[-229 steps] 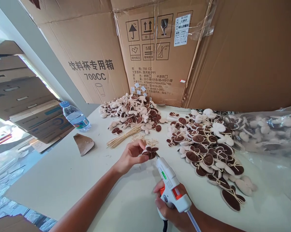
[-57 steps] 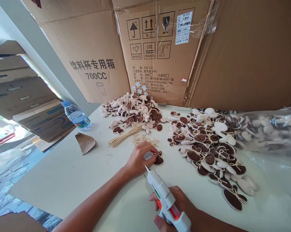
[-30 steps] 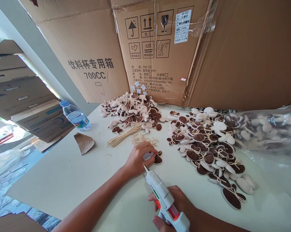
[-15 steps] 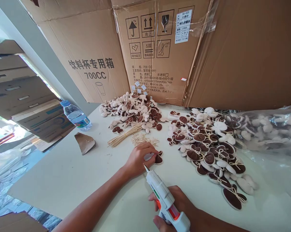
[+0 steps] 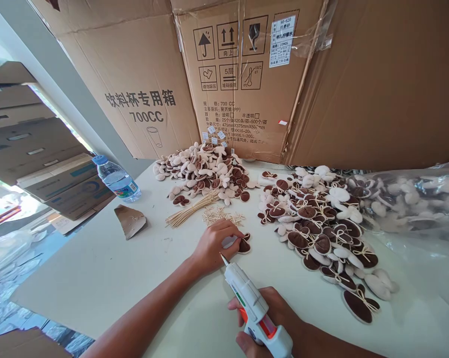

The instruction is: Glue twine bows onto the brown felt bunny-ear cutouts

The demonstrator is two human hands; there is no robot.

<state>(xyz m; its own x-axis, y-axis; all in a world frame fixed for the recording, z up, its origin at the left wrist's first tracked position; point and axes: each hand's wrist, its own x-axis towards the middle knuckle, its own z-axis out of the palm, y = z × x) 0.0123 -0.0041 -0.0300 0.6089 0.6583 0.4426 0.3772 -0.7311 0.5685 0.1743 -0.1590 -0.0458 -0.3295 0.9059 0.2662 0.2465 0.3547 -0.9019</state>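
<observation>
a pale, smooth tabletop [image 5: 116, 278] fills the view, backed by tall brown printed cardboard panels [image 5: 142, 64], with a stack of flattened-looking brown cardboard boxes [image 5: 34, 134] off to the left. on the tabletop, near the middle, lies one small dark-brown fabric piece with rounded lobes and a cream edge [image 5: 245, 245]. it sits directly at the fingertips of the left hand [image 5: 213, 243], on their right side; that hand is the nearer one and touches it, fingers drawn narrow around its upper part. the fingers cover some of it, so its long axis cannot be told. the right hand [image 5: 278, 306], lower and farther off, is wrapped around one white-and-orange plastic glue gun [image 5: 246, 291], whose length slants up and left, its nozzle just beside the left wrist and apart from the piece.

counted: two hands, one glue gun, one piece under the fingers, one clear water bottle with a blue cap [image 5: 120, 181], one torn brown scrap [image 5: 130, 221], one bundle of thin straw-coloured strands [image 5: 191, 210], one scatter of tiny cream cord bows [image 5: 224, 216], one clear plastic bag of similar pieces [image 5: 414, 199]. two heaps, a cream-and-brown far heap [image 5: 200, 171] and a bow-tied right heap [image 5: 315, 231], overlap too much to count.
</observation>
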